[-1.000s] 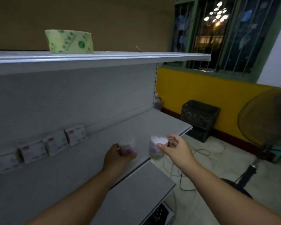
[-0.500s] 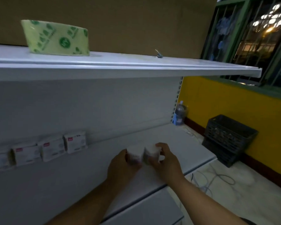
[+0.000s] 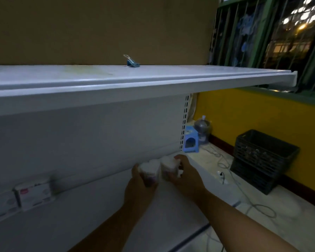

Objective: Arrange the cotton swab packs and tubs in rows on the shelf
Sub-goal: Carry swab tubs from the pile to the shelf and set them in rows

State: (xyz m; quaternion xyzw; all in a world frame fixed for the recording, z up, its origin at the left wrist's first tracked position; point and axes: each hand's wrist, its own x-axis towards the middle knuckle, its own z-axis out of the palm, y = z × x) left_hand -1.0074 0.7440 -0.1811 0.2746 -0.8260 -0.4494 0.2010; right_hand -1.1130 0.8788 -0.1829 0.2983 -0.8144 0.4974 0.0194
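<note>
- At the shelf's (image 3: 98, 206) far right, my left hand (image 3: 138, 186) wraps its fingers round the left tub (image 3: 150, 170), my right hand (image 3: 185, 177) round the right tub (image 3: 168, 167), the two touching, probably to start a row.
- The cotton swab packs (image 3: 34, 193) stand further left.

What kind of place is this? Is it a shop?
Probably a small shop or stockroom: white metal shelves, packs lined along the back panel, and a black crate on the floor. The left hand grips the left tub, the right hand the right tub.
</note>
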